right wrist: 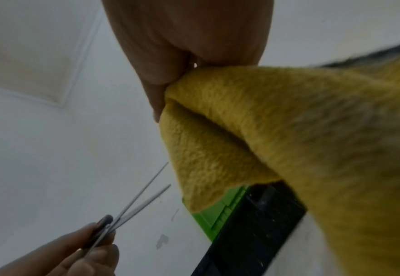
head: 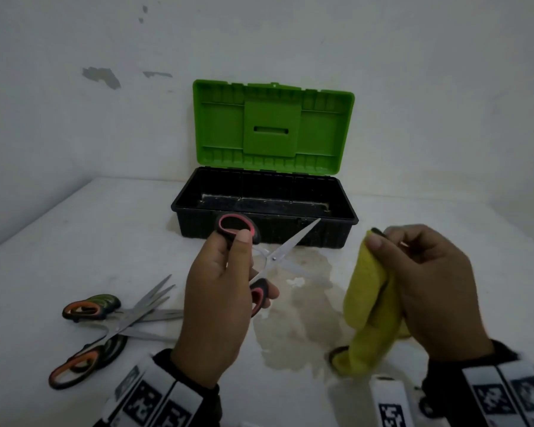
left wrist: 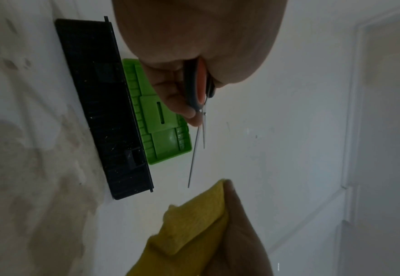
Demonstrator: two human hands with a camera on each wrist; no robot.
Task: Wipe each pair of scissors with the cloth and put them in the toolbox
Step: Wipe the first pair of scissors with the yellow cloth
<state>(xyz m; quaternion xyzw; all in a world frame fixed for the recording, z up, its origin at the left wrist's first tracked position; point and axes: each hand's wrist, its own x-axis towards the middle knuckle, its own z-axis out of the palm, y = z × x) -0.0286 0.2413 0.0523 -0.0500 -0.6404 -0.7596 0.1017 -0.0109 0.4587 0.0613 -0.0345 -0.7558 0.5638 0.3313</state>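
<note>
My left hand (head: 228, 272) grips a pair of scissors (head: 278, 257) with black and pink handles, held above the table in front of the toolbox. Their blades stand spread apart and point right, toward the cloth; the same scissors (left wrist: 197, 97) and hand (right wrist: 80, 248) show in both wrist views. My right hand (head: 426, 282) pinches a yellow cloth (head: 367, 300) that hangs folded beneath it, a short way right of the blade tips; the cloth (right wrist: 265, 130) fills the right wrist view. The toolbox (head: 265, 211) has a black base and a raised green lid (head: 272, 124), and I see nothing inside it.
Several orange-and-black scissors (head: 105, 328) lie crossed in a pile on the white table at the left. A damp-looking stain (head: 299, 303) marks the table between my hands. The toolbox stands against a white wall.
</note>
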